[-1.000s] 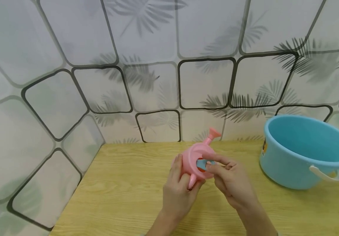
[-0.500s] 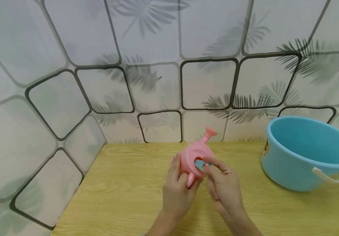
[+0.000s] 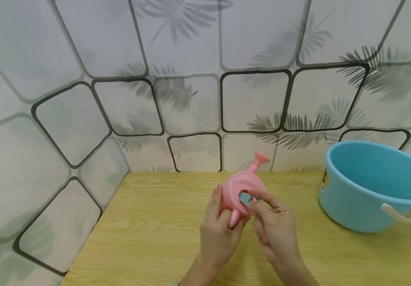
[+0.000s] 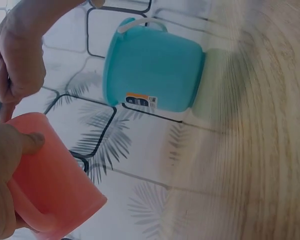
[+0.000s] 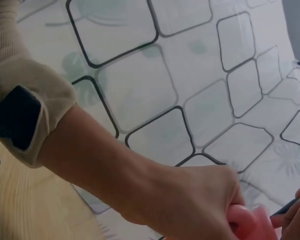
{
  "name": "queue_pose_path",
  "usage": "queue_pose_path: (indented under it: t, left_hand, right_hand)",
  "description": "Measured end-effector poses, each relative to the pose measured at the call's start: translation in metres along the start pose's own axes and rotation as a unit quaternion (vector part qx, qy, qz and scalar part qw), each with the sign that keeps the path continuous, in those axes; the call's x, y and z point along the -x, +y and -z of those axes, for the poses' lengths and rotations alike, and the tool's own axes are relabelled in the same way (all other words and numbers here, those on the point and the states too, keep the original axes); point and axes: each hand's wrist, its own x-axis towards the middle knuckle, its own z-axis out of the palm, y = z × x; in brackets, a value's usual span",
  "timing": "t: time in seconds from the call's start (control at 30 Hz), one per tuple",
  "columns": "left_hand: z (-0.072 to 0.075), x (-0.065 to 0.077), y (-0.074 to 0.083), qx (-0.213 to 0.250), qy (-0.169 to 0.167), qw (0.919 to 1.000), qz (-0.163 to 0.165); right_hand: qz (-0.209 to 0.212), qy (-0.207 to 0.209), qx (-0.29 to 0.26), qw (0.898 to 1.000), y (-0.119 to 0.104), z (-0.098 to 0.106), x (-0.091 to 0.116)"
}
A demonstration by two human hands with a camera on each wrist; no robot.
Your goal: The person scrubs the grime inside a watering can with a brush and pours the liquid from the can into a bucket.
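Observation:
My left hand (image 3: 217, 234) grips a small pink watering can (image 3: 225, 194) around its side and handle, holding it above the table with its top opening tilted toward me and to the right. Its spout, with a flared rose head (image 3: 261, 157), points to the back right. Thumb and forefinger of my right hand (image 3: 277, 232) pinch a flat light-blue piece (image 3: 244, 198) at the can's opening. Something red shows beside the piece inside the opening; what the piece belongs to is hidden. The left wrist view shows the can's smooth side (image 4: 55, 175) under my left thumb.
A big light-blue bucket (image 3: 352, 206) with a white handle (image 3: 395, 213) stands on the right of the wood-grain table (image 3: 148, 230). Behind and at the left rise walls (image 3: 187, 99) papered with outlined blocks and leaves.
The can shifts slightly left, then back right, in my left hand. My right hand keeps pinching the blue piece, and its forearm has swung a little left.

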Motion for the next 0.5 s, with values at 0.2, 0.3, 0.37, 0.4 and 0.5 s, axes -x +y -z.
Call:
queue_pose_path:
  t: [0.2, 0.3, 0.37, 0.4, 0.5]
  left_hand:
    - [0.0022, -0.0005, -0.0056, 0.017, -0.007, 0.9994, 0.029]
    - [0.0034, -0.0009, -0.0052, 0.027, -0.013, 0.999, 0.034]
    - [0.0034, -0.0009, -0.0032, 0.024, -0.014, 0.9993, 0.026]
    - [0.0035, -0.0011, -0.0022, 0.023, -0.014, 0.9994, 0.022]
    - [0.0032, -0.0013, -0.0004, 0.018, -0.017, 0.9996, 0.009]
  right_hand:
    - [0.041, -0.027, 0.01, 0.999, -0.0094, 0.0053, 0.0014]
    - [0.057, -0.024, 0.056, 0.997, -0.0092, 0.0034, 0.0012]
    - [0.062, -0.011, 0.097, 0.993, -0.0071, 0.0006, 0.0004]
    - [0.063, -0.008, 0.113, 0.992, -0.0067, 0.0, -0.0001]
    - [0.055, -0.013, 0.124, 0.991, -0.0097, 0.0033, -0.0011]
